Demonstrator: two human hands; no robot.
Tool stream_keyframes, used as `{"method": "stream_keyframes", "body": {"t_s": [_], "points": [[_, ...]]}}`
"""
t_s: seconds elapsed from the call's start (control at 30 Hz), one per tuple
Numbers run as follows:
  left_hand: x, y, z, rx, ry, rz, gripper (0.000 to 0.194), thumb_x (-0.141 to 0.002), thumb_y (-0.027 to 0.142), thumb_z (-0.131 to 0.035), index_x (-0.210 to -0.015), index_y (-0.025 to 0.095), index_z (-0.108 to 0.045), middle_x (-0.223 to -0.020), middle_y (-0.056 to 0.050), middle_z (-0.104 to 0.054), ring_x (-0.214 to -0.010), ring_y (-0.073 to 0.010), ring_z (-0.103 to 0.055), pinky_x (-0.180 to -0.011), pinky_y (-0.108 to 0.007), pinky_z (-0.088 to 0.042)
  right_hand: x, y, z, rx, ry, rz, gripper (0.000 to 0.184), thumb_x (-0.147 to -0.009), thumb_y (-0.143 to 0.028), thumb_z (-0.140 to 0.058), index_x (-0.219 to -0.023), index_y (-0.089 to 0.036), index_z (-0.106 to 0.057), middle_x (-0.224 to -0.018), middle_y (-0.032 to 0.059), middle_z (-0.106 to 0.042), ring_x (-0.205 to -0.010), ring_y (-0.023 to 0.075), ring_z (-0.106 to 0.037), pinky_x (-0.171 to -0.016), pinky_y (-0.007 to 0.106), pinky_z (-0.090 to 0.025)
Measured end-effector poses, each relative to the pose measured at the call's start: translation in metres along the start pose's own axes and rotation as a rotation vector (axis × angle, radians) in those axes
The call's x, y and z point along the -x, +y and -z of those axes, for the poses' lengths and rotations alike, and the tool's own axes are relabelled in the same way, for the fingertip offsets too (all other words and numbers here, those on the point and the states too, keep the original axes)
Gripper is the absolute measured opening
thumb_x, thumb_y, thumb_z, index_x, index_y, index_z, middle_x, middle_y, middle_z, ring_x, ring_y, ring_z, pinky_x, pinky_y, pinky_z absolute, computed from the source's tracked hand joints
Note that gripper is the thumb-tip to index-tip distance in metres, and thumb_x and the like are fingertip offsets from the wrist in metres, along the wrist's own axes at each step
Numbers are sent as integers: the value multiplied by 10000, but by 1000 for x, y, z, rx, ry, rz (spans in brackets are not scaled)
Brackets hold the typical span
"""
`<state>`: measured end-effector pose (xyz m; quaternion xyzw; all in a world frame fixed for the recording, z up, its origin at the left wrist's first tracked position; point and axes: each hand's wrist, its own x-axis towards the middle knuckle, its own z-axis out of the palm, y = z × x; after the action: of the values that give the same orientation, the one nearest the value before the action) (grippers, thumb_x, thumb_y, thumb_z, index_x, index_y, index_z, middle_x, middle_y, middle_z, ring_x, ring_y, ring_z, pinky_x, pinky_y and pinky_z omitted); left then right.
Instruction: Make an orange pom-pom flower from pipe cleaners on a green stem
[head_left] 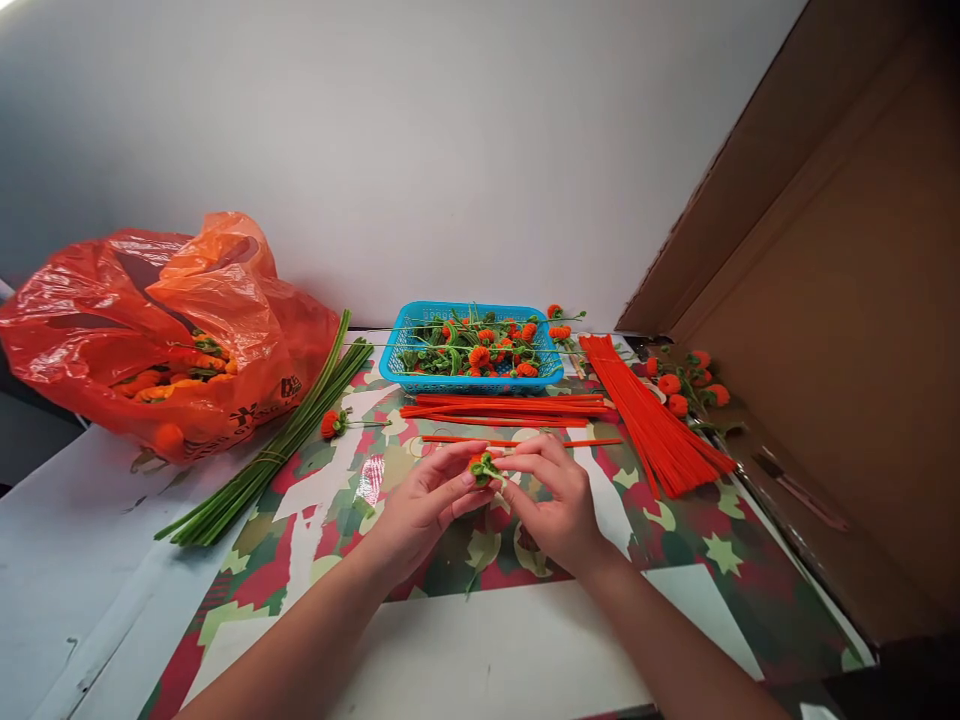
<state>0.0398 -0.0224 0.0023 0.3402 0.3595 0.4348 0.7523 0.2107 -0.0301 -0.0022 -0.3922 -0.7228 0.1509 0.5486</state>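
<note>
Between my hands, over the middle of the table, is a small orange pipe-cleaner flower (pixel 484 468) with green leaves at its base. My left hand (pixel 431 500) pinches it from the left with thumb and fingers. The fingertips of my right hand (pixel 551 500) are closed on the green stem end at its right side. Just beyond my hands lie a single orange pipe cleaner (pixel 592 441) and a loose row of orange pipe cleaners (pixel 510 408). Another finished-looking orange flower (pixel 331 424) lies to the left on a thin stem.
A blue basket (pixel 472 384) of orange flowers and green parts stands at the back. A red plastic bag (pixel 82 290) and a green pipe-cleaner bundle (pixel 270 455) are at left. At right lie an orange bundle (pixel 660 430), more flowers (pixel 679 390) and a cardboard wall (pixel 825 300).
</note>
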Motion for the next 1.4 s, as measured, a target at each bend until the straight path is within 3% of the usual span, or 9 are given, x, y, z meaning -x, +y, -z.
{"method": "stream_keyframes", "body": {"t_s": [0.23, 0.7, 0.87, 1.1, 1.4], "points": [[-1, -5, 3, -121, -51, -44, 258, -775, 305, -744, -1031, 276, -725, -1193, -38, -638, -991, -168, -630, -817, -240, -554, 1, 1, -1, 7, 15, 15, 114, -840, -129, -647, -871, -230, -691, -804, 24, -667, -755, 167, -587, -691, 323, -467], [-4, -10, 8, -192, -21, -74, 310, -763, 348, -747, -1057, 258, -709, -1227, -52, -627, -1058, -201, -619, -839, -263, -558, 7, 7, -9, -243, -3, -236, 98, -843, -130, -623, -817, -209, -675, -821, 23, -651, -799, 156, -621, -711, 277, -488], [-2, -9, 0, -137, 39, -78, 296, -752, 322, -759, -1020, 218, -691, -1103, -53, -667, -997, -185, -641, -830, -261, -551, 5, 1, -9, -198, 45, -261, 79, -826, -140, -644, -842, -211, -674, -831, 18, -656, -805, 157, -615, -729, 284, -486], [-2, -13, 0, -122, 98, -158, 287, -703, 293, -793, -909, 203, -615, -867, -2, -689, -723, -123, -638, -662, -220, -520, 5, -4, -12, -79, 92, -115, 121, -751, -115, -732, -823, -198, -679, -794, 26, -668, -770, 166, -619, -697, 296, -496], [-3, -18, 0, -188, 120, -267, 245, -713, 304, -783, -842, 200, -603, -1007, 5, -646, -693, -89, -635, -640, -216, -543, 11, -1, -13, 155, 110, 135, 158, -827, -89, -624, -926, -203, -670, -797, 44, -689, -751, 182, -616, -686, 347, -458]]}}
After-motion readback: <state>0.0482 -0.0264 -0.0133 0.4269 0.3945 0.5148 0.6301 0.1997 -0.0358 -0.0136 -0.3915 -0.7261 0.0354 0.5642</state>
